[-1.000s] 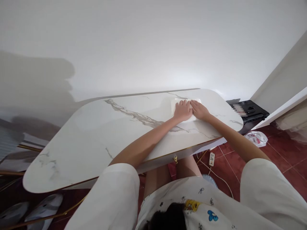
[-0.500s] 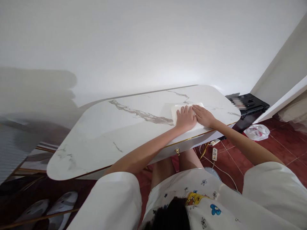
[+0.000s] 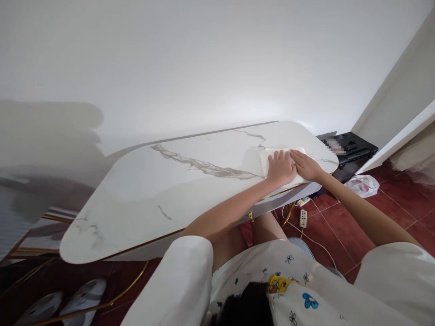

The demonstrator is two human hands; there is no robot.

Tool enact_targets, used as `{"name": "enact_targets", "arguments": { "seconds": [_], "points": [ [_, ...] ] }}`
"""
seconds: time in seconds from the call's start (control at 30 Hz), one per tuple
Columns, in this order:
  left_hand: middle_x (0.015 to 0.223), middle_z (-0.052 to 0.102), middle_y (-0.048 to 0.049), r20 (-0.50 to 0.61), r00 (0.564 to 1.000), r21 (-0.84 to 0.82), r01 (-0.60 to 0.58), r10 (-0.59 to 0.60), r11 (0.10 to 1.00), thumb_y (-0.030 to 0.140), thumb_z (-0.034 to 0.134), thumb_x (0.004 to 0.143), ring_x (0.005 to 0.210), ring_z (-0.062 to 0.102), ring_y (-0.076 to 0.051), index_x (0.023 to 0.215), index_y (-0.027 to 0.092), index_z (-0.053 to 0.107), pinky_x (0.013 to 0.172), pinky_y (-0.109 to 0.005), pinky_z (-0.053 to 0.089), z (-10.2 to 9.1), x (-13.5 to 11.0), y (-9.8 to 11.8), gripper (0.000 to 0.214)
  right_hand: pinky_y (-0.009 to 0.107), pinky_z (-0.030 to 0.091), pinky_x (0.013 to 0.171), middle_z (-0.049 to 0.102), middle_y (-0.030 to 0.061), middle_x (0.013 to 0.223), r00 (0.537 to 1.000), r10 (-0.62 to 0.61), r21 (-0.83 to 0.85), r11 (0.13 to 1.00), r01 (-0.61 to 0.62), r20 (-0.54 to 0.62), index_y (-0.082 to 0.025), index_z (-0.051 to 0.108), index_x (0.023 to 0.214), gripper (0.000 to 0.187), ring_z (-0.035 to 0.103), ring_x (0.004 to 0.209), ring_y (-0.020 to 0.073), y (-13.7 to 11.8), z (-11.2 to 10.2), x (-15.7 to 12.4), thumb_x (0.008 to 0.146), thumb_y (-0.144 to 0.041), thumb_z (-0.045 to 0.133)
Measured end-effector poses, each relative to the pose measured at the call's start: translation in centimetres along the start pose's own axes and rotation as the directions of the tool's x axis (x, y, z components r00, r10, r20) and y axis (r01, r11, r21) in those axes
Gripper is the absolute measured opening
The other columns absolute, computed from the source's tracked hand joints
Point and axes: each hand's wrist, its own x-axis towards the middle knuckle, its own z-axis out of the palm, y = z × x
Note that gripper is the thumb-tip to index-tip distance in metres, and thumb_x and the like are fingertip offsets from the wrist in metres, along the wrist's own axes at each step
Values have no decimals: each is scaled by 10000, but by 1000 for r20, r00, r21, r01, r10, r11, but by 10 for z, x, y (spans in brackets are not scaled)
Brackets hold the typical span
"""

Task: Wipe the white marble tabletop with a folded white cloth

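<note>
A folded white cloth (image 3: 264, 159) lies on the right part of the marble-patterned white tabletop (image 3: 142, 190), near its front edge. My left hand (image 3: 281, 168) is closed on the cloth, fingers bent and pressing it down. Right against it, my right hand (image 3: 306, 165) also grips the cloth, with its fingers held together and their tips touching the left hand. Both palms face down, so the cloth beneath them is hidden.
Behind the table rises a white wall (image 3: 204, 63). A black case (image 3: 356, 147) stands off the right end, with a white plastic bag (image 3: 363, 185) on the red tiled floor. A power strip (image 3: 303, 218) and cable lie below. White shoes (image 3: 84, 299) are at lower left.
Both hands and the cloth have slid to the right along the tabletop, staying together. The left forearm has shifted right as well, and the view has moved slightly.
</note>
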Motion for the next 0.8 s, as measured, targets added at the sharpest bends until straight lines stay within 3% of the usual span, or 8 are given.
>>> {"name": "enact_targets", "arguments": {
  "seconds": [0.27, 0.4, 0.53, 0.8],
  "points": [
    [1452, 505, -122, -49, 998, -33, 35, -37, 999, 305, 318, 976, 1375, 394, -298, 1412, 164, 479, 1153, -494, 306, 4, 34, -19, 485, 537, 336, 1208, 451, 97, 1551, 999, 34, -4, 999, -34, -7, -141, 421, 1511, 581, 391, 1451, 292, 9, 3, 40, 956, -270, 305],
    [1463, 499, -116, -68, 995, -54, 66, -69, 996, 297, 319, 970, 1383, 386, -288, 1411, 173, 480, 1163, -486, 291, 8, 54, -38, 485, 526, 347, 1201, 442, 97, 1557, 995, 100, -4, 995, -100, 18, -130, 453, 1492, 577, 392, 1450, 294, 6, 4, 69, 955, -263, 289],
    [1459, 510, -111, -91, 991, -55, 93, -98, 994, 292, 321, 967, 1374, 394, -280, 1406, 178, 487, 1158, -471, 293, 10, 73, -60, 483, 521, 363, 1191, 450, 64, 1554, 996, 92, 15, 996, -92, 23, -173, 459, 1493, 571, 403, 1444, 286, 5, 9, 99, 951, -265, 304],
    [1444, 524, -124, -117, 983, -70, 133, -140, 989, 282, 332, 963, 1345, 418, -283, 1388, 181, 511, 1131, -466, 305, 6, 96, -100, 472, 473, 326, 1216, 418, 86, 1573, 996, 77, 38, 996, -79, 54, -126, 435, 1505, 582, 372, 1464, 260, 3, 23, 152, 954, -265, 309]
  ]
}}
